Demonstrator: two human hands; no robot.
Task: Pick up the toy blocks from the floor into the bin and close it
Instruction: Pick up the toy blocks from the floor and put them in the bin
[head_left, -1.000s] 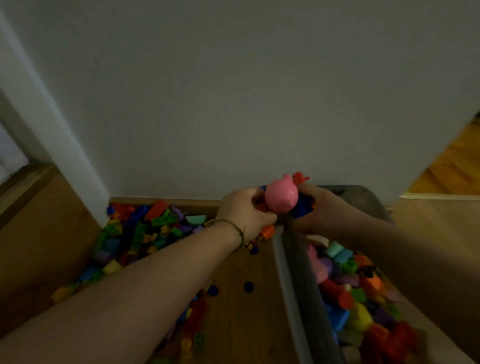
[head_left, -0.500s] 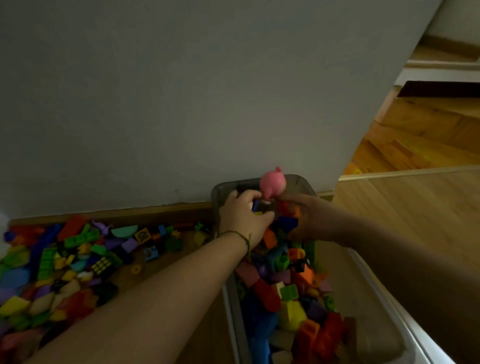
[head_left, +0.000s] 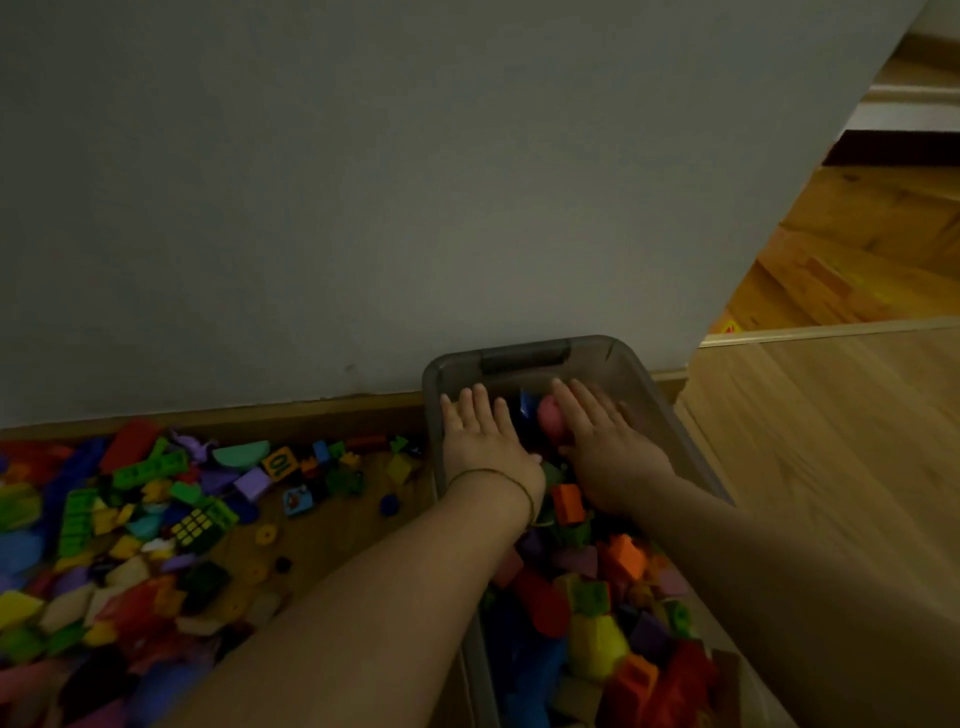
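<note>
Our left hand and right hand lie flat over the bin's load, fingers straight, gripping nothing. A heap of blocks sits on the floor left of it. They look light, hard and smooth; we judge scooping handfuls between both palms best.

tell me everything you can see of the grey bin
The bin is a grey, see-through plastic tub with rounded corners and a dark handle set into its far end. It stands on the wooden floor, far end at the wall, with no lid on it, and is partly filled with coloured blocks. The left hand and right hand lie flat, fingers straight, on the blocks near its far end. Its near end runs out of frame.
</note>
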